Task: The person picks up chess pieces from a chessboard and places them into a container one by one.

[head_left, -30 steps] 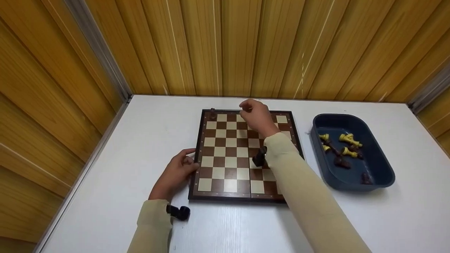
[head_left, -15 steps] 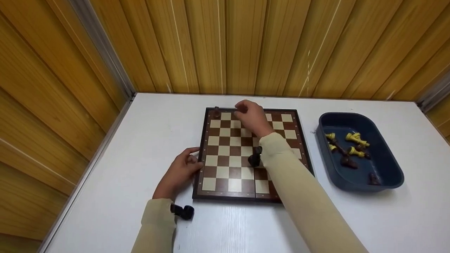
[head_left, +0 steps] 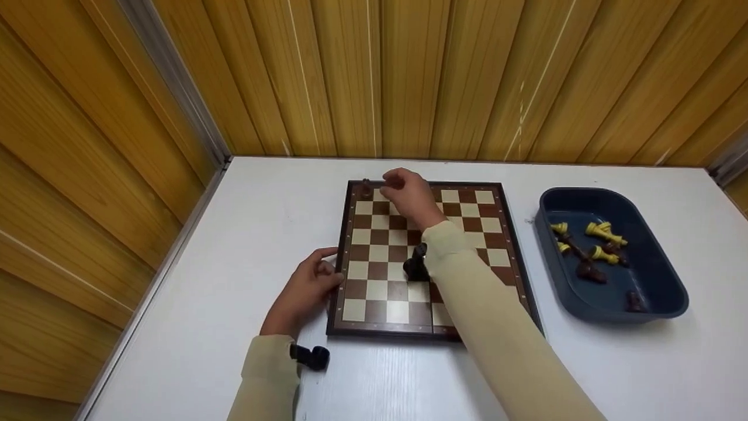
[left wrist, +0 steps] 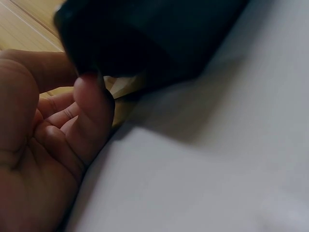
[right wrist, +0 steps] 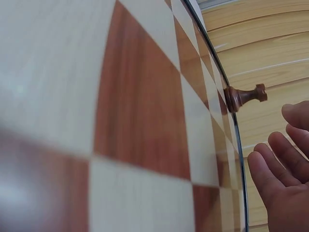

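In the head view, a brown and cream chessboard (head_left: 378,254) lies on the white table. A dark reddish-brown rook (head_left: 366,189) stands upright in its far left corner square. My right hand (head_left: 411,199) hovers just right of the rook with fingers loosely bent; no piece shows between thumb and fingers. In the right wrist view a gap separates the rook (right wrist: 244,98) from the fingertips (right wrist: 256,166). My left hand (head_left: 307,286) holds the board's left edge; in the left wrist view the thumb and index finger are at the dark rim, the index partly hidden.
Right of the board stands a dark blue tub (head_left: 619,316) with several yellow and dark brown chess pieces lying in it. The right sleeve (head_left: 491,304) covers part of the board. Behind the table rises a wood-patterned wall (head_left: 409,82).
My right hand has moved left over the board's far side, closer to the rook. The left hand stays at the board's edge. The whole scene has shifted slightly rightward in view.
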Tool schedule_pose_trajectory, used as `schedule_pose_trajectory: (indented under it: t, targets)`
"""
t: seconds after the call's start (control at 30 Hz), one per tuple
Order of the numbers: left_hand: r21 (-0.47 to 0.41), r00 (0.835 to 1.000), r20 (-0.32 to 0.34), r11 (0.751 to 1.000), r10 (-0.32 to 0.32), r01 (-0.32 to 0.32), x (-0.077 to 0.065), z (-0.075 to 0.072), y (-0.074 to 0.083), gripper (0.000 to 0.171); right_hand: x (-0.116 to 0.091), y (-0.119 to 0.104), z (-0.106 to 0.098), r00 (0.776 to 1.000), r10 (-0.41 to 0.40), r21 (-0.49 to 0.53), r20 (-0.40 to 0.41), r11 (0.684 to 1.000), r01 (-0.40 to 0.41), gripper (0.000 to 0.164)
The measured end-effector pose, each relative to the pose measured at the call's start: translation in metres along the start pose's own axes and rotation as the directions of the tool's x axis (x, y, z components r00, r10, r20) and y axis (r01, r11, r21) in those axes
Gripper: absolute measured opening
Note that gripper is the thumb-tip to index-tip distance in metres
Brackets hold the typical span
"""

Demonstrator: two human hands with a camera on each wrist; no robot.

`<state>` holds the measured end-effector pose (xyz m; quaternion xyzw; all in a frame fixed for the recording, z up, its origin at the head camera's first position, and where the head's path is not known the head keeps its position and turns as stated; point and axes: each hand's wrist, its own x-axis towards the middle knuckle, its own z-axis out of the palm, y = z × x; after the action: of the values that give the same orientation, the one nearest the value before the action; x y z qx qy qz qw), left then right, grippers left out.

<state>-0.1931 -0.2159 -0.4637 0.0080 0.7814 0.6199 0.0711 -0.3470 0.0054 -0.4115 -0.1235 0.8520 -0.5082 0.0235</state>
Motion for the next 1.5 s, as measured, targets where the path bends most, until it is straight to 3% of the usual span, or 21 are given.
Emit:
schedule_pose_trajectory:
  t: [0.33,0.57,0.97,1.5]
  targets:
    - [0.033,1.000,0.022,0.999,0.010,-0.011,-0.015,0.009,0.020,0.053,0.011,0.002,0.018,1.000,0.025,0.026,0.011,0.999,-0.026,0.039]
    - [0.039,1.000,0.006,0.999,0.008,-0.008,-0.020,0.005,0.018,0.052,0.015,-0.005,0.032,0.999,0.032,0.061,0.044,0.998,-0.035,0.036]
    - [0.067,1.000,0.019,0.998,0.001,-0.003,-0.004,0.003,-0.009,0.055,0.020,-0.005,0.036,1.000,0.005,-0.044,-0.008,0.999,-0.006,0.026]
    - [0.074,1.000,0.018,0.997,0.003,-0.005,0.002,-0.004,-0.003,0.052,0.028,-0.006,0.029,1.000,-0.010,0.057,-0.018,0.998,0.011,0.026]
